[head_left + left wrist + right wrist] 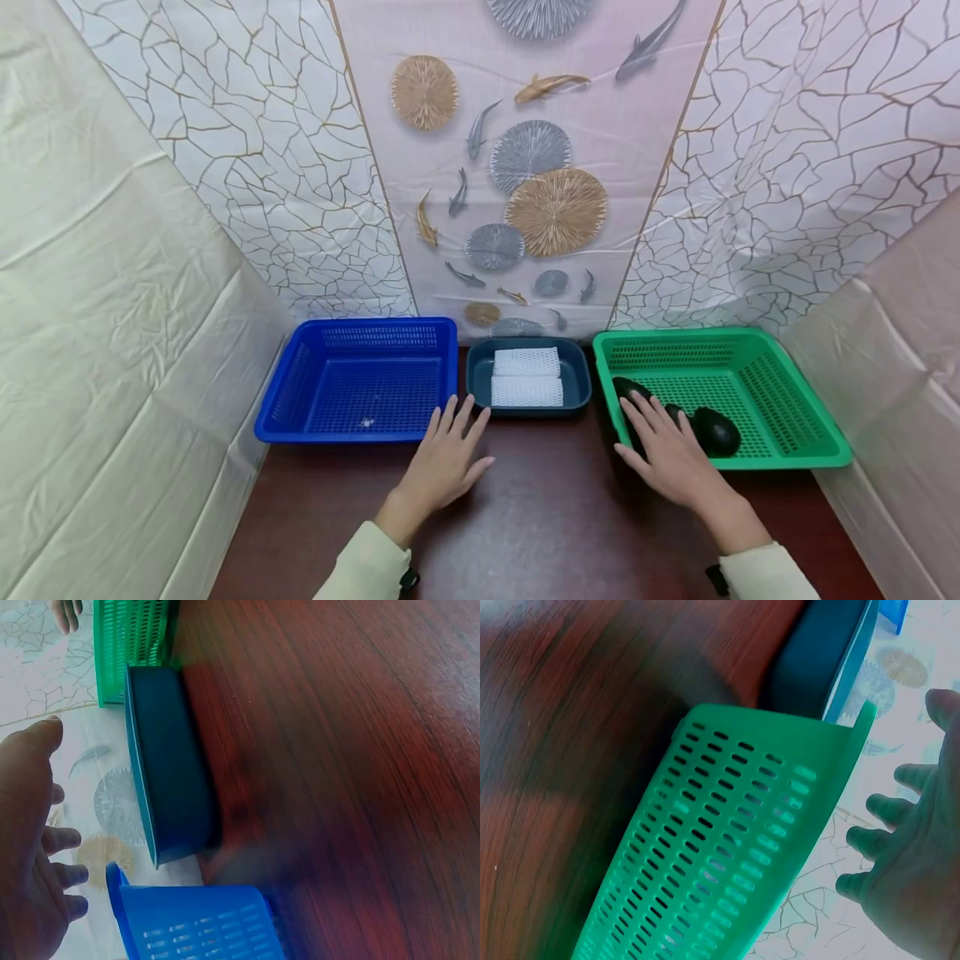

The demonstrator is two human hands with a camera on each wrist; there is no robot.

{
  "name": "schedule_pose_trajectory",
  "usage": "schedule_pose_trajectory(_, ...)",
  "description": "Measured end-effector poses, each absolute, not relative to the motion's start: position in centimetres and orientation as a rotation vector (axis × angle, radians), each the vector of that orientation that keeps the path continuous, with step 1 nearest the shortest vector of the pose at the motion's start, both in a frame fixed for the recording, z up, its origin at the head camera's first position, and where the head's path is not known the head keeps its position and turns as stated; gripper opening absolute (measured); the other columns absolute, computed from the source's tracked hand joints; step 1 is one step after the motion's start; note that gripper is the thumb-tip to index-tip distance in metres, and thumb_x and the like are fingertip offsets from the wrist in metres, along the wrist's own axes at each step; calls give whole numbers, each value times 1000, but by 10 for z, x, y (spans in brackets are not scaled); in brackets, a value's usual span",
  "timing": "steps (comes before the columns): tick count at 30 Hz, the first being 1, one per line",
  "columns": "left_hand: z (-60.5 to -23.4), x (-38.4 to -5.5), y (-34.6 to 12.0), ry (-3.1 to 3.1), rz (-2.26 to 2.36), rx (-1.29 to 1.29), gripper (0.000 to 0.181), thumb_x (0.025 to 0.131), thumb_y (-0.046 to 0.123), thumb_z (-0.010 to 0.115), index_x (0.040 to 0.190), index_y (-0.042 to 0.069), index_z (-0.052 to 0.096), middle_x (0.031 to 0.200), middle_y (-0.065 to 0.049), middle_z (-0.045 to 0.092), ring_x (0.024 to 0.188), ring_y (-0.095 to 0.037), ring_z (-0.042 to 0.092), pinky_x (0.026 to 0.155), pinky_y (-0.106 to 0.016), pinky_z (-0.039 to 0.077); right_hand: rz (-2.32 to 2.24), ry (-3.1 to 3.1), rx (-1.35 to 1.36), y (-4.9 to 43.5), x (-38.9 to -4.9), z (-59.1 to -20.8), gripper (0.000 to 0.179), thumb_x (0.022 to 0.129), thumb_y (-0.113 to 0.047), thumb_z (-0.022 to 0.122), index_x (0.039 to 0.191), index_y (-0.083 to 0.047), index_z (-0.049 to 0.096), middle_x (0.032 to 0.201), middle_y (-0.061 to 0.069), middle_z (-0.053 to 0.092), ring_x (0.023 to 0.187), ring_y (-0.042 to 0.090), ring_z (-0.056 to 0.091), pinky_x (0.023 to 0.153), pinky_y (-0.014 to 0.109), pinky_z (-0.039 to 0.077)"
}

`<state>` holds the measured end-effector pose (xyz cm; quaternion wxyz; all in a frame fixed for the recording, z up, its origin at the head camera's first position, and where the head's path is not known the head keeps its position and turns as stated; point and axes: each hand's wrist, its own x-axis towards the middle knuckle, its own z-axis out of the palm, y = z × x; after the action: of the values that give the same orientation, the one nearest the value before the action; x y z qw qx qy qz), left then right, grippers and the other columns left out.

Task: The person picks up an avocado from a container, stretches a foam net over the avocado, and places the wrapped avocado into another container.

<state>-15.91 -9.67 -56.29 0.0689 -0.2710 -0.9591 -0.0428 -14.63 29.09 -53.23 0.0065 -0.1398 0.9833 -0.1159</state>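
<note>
Right hand (667,454) over the left part of the green basket (795,461); reach judged best done by lowering past the rim and curling evenly round the middle of one of the dark fruits (717,432), without nudging its neighbour. Its fingers are extended and spread, grasping nothing; whether a fingertip brushes a fruit, cannot tell. Left hand (447,458): fingers also spread wide, released, above the bench (525,500) by the near right corner of the blue basket (337,437). Fruits lie left to middle in the green basket, partly hidden by the right hand. Farther out, between baskets: dark tray (528,412) bearing two white foam sleeves (527,392).
</note>
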Motion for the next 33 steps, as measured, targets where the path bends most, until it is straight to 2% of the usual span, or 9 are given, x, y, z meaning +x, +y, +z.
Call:
schedule_pose_trajectory(6,-565,-165,-87,-2878,-76,-853,73,103,56,51,163,18,31,168,-16,29,155,-41,29,123,-58,29,-392,3066,-449,301,-146,-529,79,103,-52,54,165,-14,23,171,18,21,154,48,21,116,77,14)
schedule_pose_trajectory(17,-569,-176,-73,-2878,-11,-883,72,104,55,52,162,16,34,167,-17,32,153,-41,33,122,-57,32,-434,3049,-456,321,-148,-523,77,104,-49,56,163,-9,28,168,23,24,152,51,23,114,78,16)
schedule_pose_trajectory(21,-569,-179,-68,-2899,-10,-886,70,104,51,53,161,16,35,166,-18,33,152,-41,34,122,-56,31,-417,3043,-452,327,-150,-525,77,104,-51,55,162,-7,30,167,24,26,151,52,25,114,78,17)
schedule_pose_trajectory(25,-570,-182,-62,-2908,-11,-895,68,103,46,57,160,15,36,164,-19,36,152,-42,35,122,-56,32,-392,3046,-465,332,-154,-528,75,103,-45,58,162,-7,31,166,25,28,149,50,29,113,78,20)
schedule_pose_trajectory(33,-575,-193,-55,-2914,21,-866,66,102,40,62,158,13,40,161,-19,41,149,-43,39,120,-56,35,-273,3147,-604,339,-161,-531,73,97,-32,71,154,1,41,157,30,40,131,52,52,103,68,43)
